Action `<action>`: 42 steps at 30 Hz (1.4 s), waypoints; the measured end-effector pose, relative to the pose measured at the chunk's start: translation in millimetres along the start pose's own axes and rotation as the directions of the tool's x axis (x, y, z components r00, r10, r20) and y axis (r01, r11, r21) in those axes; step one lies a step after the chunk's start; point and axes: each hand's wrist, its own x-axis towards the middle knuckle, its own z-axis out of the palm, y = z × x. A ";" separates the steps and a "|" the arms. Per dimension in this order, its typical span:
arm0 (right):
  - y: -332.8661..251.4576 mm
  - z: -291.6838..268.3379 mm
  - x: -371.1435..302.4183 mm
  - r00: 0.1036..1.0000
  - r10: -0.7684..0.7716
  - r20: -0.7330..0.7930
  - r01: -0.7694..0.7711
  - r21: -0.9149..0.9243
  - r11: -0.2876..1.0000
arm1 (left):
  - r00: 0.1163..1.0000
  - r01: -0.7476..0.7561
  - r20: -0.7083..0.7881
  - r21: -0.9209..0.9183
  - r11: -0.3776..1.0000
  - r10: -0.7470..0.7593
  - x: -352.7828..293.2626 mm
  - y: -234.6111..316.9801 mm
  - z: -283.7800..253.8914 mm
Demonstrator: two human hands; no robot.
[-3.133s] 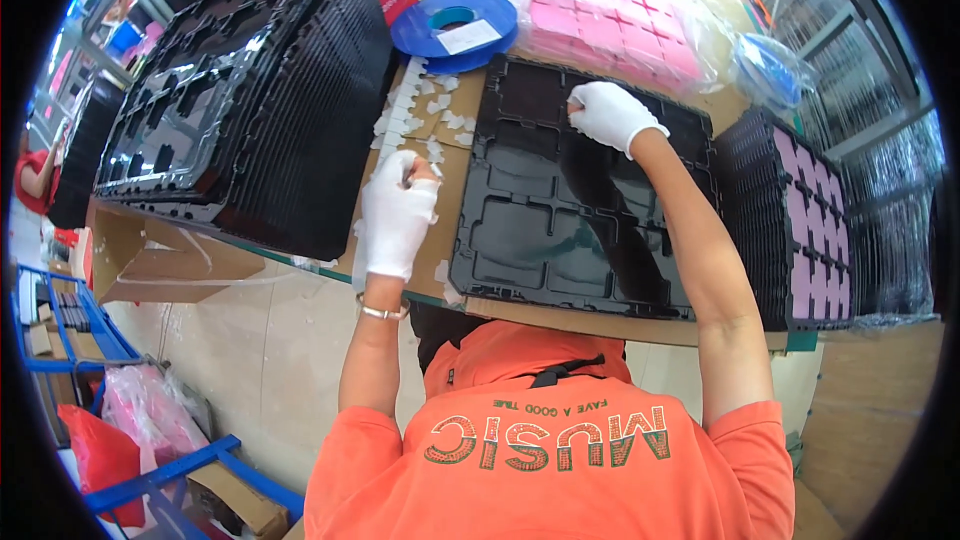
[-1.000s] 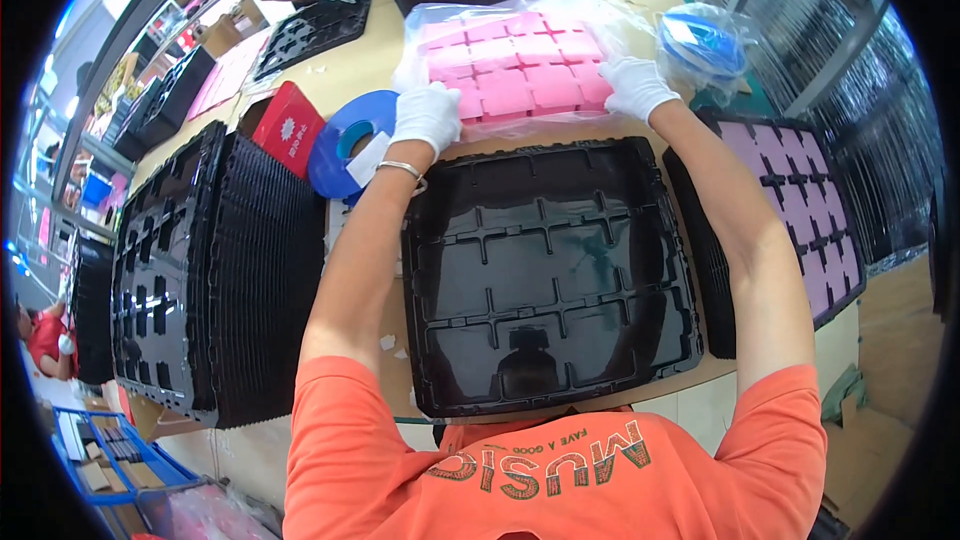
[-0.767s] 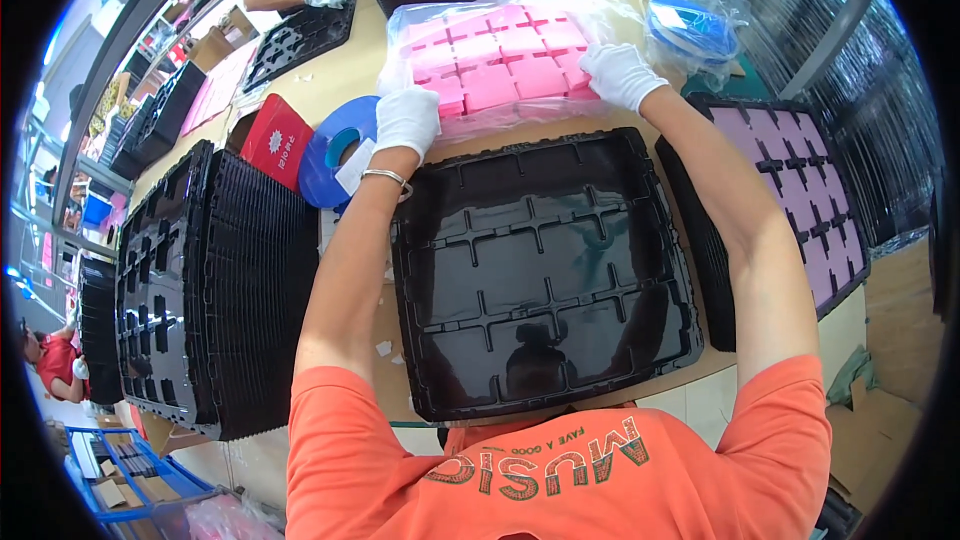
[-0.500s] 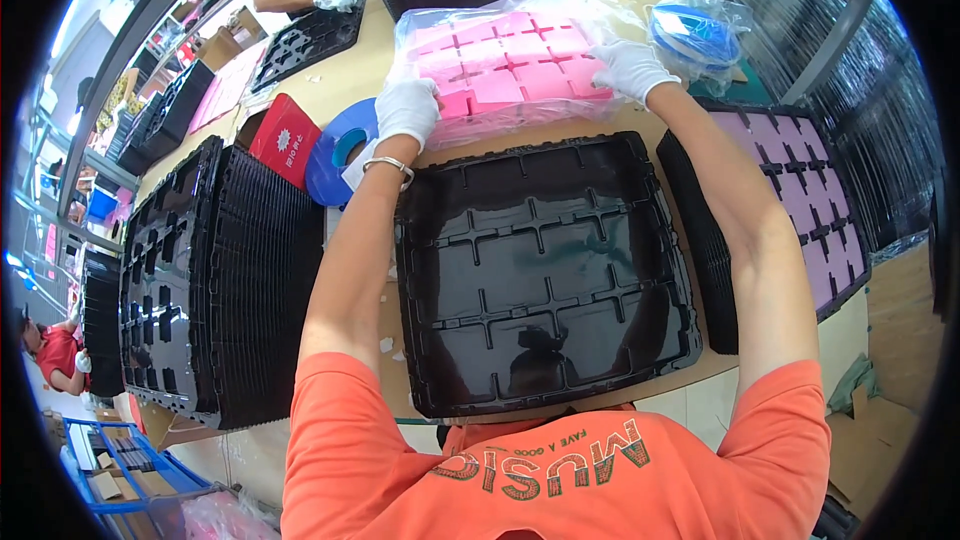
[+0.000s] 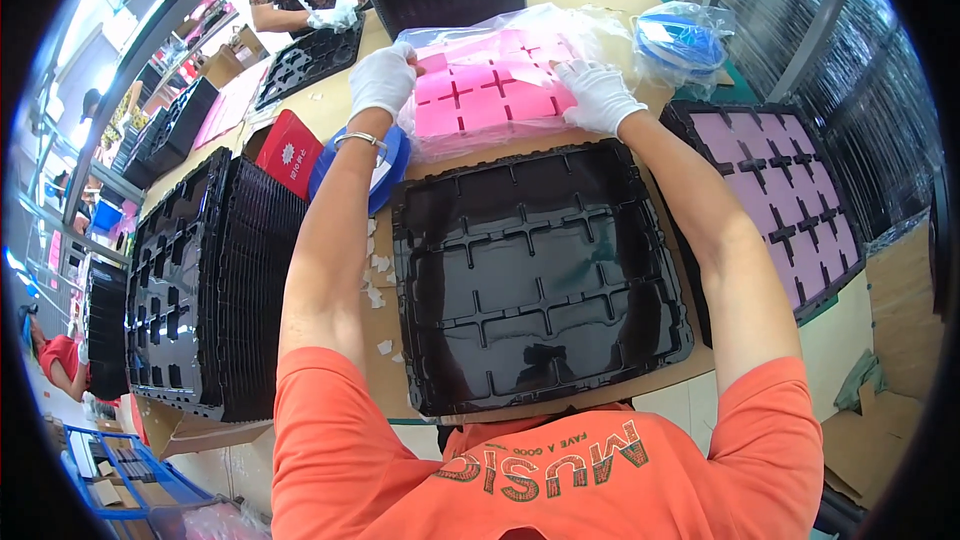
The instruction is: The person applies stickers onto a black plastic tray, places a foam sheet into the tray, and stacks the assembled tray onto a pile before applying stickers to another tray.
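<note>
Beyond the black tray a stack of pink sheets [image 5: 470, 105] with cross-shaped slots lies in clear plastic wrap. At its left edge my white-gloved left hand [image 5: 382, 82] is closed, its fingertips pinching the pink sheet there. My white-gloved right hand [image 5: 600, 98] rests on the stack's right side, fingers stretched and apart over the pink surface. Between my forearms sits a shiny black plastic tray [image 5: 540, 285] with raised cross-shaped ribs. Neither hand touches it.
On the left stands a tall stack of black trays [image 5: 255, 280], by a red box [image 5: 290, 155] and a blue tape roll [image 5: 393, 165]. Purple sheets [image 5: 765, 180] fill a tray at right. A blue bagged roll [image 5: 682, 45] lies far right; a co-worker's gloved hands [image 5: 340, 12] work far left.
My left hand has moved up and left along the pink stack. My right hand has come left and lower onto the sheets. More of the blue tape roll is hidden behind my left forearm.
</note>
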 end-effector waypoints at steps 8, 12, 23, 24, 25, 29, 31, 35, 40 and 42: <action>32.4 2.3 -3.1 0.933 -0.074 -0.351 0.088 0.024 0.996 | 0.935 -0.244 -0.286 -0.092 0.965 0.209 -59.8 -23.9 -14.6; 24.4 -50.0 -59.8 0.892 -0.241 -0.383 0.245 -0.038 0.969 | 0.846 -0.398 -0.332 0.126 0.909 0.417 -124.7 -1.3 -28.3; -42.7 -110.0 -209.7 0.894 -0.381 -0.236 0.373 -0.082 0.924 | 0.876 -0.444 -0.156 0.106 0.890 0.456 -297.8 23.7 -62.7; -47.1 -111.0 -219.0 0.909 -0.366 -0.201 0.358 -0.076 0.931 | 0.890 -0.433 -0.115 0.089 0.897 0.442 -306.6 25.9 -64.9; -49.9 -113.4 -227.2 0.914 -0.365 -0.175 0.358 -0.074 0.931 | 0.901 -0.422 -0.074 0.073 0.904 0.427 -313.9 27.1 -66.0; -60.2 -117.3 -253.4 0.930 -0.347 -0.118 0.344 -0.043 0.938 | 0.916 -0.395 -0.063 0.028 0.918 0.396 -338.5 29.3 -68.4; -63.8 -115.9 -260.6 0.937 -0.326 -0.127 0.325 -0.027 0.945 | 0.921 -0.387 -0.046 0.011 0.922 0.387 -344.8 29.5 -68.4; -69.3 -113.9 -275.2 0.954 -0.268 -0.136 0.275 0.035 0.961 | 0.931 -0.365 -0.004 -0.007 0.931 0.365 -355.3 28.1 -67.5; -71.2 -106.6 -288.4 0.973 -0.188 -0.133 0.201 0.091 0.975 | 0.936 -0.353 0.012 -0.021 0.935 0.353 -361.5 34.7 -69.5; -71.0 -105.7 -292.6 0.978 -0.174 -0.119 0.186 0.101 0.977 | 0.935 -0.355 0.022 -0.017 0.935 0.355 -363.4 35.2 -67.8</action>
